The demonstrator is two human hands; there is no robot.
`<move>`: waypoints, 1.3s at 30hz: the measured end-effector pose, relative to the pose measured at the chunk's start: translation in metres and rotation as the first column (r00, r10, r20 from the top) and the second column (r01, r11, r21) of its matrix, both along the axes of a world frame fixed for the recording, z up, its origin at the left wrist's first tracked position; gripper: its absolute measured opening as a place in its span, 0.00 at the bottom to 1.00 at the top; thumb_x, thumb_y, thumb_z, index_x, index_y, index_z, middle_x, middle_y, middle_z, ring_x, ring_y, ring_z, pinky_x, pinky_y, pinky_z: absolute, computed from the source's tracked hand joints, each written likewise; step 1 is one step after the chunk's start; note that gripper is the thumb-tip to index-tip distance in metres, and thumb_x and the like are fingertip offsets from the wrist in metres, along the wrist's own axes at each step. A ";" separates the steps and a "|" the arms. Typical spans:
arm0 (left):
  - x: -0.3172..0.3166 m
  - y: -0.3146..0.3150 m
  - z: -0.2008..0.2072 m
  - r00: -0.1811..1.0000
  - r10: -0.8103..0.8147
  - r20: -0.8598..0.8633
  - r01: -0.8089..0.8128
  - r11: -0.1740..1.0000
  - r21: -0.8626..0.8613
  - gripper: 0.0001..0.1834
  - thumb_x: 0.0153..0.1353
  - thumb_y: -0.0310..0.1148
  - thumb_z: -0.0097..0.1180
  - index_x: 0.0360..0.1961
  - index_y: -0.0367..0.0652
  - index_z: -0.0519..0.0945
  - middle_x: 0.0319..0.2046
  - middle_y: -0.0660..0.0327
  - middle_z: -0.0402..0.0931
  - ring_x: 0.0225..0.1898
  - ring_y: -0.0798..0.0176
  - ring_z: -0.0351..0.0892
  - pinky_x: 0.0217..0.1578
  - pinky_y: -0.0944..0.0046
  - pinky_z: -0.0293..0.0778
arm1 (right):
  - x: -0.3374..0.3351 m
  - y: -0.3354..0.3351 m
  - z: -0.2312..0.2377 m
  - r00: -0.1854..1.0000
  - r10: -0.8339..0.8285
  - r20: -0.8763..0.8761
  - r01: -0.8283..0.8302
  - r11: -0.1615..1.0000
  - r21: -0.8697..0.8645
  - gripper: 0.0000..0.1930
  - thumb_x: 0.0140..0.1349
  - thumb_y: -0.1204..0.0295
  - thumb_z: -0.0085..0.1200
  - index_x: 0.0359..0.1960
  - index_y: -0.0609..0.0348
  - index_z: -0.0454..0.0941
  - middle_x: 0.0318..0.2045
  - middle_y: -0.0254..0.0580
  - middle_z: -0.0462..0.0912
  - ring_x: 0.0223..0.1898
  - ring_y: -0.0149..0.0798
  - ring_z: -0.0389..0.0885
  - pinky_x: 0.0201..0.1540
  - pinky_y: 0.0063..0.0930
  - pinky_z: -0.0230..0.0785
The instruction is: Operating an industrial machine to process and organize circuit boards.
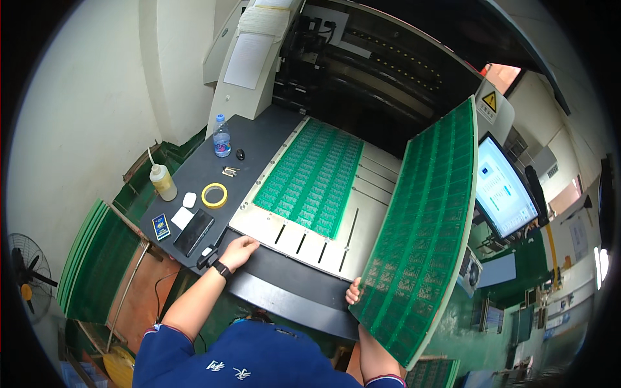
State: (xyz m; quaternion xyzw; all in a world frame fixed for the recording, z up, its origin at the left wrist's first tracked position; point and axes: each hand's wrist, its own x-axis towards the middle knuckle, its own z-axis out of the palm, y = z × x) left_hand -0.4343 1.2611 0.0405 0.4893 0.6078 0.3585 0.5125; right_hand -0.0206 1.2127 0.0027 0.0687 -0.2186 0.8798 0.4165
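My right hand (353, 291) grips the near left edge of a large green circuit board panel (420, 239). The panel stands tilted on its edge at the right, bowed a little, with its rear side pale at the rim. My left hand (238, 253) is closed, its fingertips together at the front edge of the metal bed plate (262, 223); whatever they may pinch is too small to make out. On that slotted plate a second green circuit board panel (314, 174) lies flat. A black band circles my left wrist.
On the dark left ledge are a water bottle (221, 137), yellow tape roll (214, 195), black phone (194, 231), blue card box (160, 227) and squeeze bottle (163, 182). A machine opening (362, 84) lies behind; a monitor (504, 187) stands right, a fan (29, 275) left.
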 end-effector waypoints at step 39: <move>-0.016 0.121 0.054 0.552 0.255 0.794 -0.096 0.965 -0.243 0.18 0.65 0.39 0.40 0.46 0.39 0.74 0.43 0.58 0.76 0.43 0.60 0.75 0.48 0.64 0.68 | 0.029 0.059 -0.042 0.985 -0.119 0.126 0.139 0.975 -0.171 0.22 0.61 0.54 0.39 0.42 0.63 0.68 0.28 0.42 0.72 0.30 0.40 0.72 0.32 0.34 0.64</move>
